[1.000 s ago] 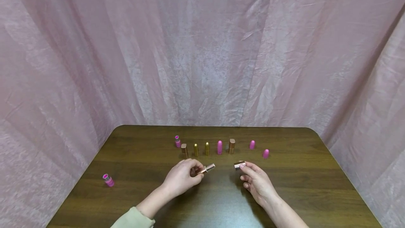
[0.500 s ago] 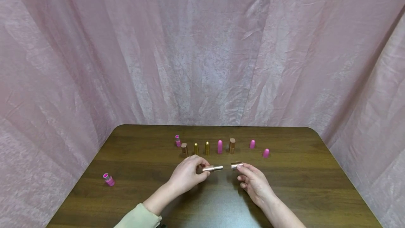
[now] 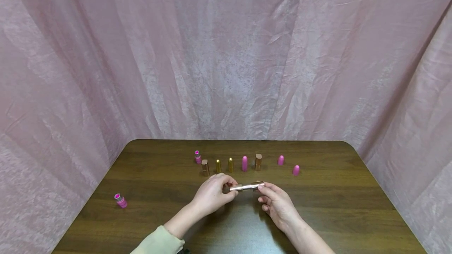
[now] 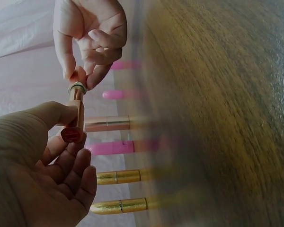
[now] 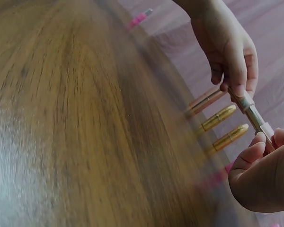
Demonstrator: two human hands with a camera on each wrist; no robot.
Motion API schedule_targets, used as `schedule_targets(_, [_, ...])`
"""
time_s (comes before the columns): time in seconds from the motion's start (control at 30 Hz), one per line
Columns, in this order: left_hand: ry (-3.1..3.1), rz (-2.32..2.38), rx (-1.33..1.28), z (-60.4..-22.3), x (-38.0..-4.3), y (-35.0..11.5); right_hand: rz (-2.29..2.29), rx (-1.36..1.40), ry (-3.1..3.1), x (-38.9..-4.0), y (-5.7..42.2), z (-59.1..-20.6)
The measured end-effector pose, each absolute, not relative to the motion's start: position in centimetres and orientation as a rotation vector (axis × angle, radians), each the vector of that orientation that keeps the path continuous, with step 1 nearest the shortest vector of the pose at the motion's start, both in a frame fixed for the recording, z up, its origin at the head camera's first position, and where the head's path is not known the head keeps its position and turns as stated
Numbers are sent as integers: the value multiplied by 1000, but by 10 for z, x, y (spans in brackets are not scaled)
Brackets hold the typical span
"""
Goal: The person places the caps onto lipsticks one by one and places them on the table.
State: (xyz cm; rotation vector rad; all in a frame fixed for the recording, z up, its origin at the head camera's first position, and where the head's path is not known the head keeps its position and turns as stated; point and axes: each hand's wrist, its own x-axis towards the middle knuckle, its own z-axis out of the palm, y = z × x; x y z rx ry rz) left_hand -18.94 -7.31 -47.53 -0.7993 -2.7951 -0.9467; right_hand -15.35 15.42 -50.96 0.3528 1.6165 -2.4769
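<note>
My left hand (image 3: 212, 192) pinches the rose-gold base of a lipstick tube (image 3: 236, 187) between thumb and fingers, holding it level above the table. The matching rose-gold cap (image 3: 258, 184) is gripped by my right hand (image 3: 281, 206), thumb against fingertips. The cap's mouth meets the silver inner sleeve (image 5: 252, 113), part of which still shows between the two pieces. In the left wrist view, a dark red end of the base (image 4: 72, 135) faces the camera. Behind the hands stand a rose-gold lipstick (image 3: 258, 162), a pink one (image 3: 245, 163) and two gold ones (image 3: 231, 165).
Another rose-gold lipstick (image 3: 205, 167) stands behind my left hand, beside a pink uncapped base (image 3: 197, 157). A second pink base (image 3: 121, 200) is at the table's left. Two pink caps (image 3: 281, 160) stand at the right. A pink curtain (image 3: 226, 58) hangs behind the wooden table (image 3: 339, 207).
The left hand has moved right and turned the lipstick base level. The right hand has come left with the cap. The gap between them has closed, and the cap now meets the sleeve.
</note>
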Motion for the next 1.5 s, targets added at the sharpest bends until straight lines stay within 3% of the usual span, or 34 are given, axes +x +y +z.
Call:
schedule_targets(0.97, [-2856, -1031, -820, -481, -191, -67, -2433, 280, 1639, -152, 137, -509])
schedule_targets(1.5, [-2872, -981, -823, -482, -191, -91, -2239, 83, 1879, -153, 135, -500])
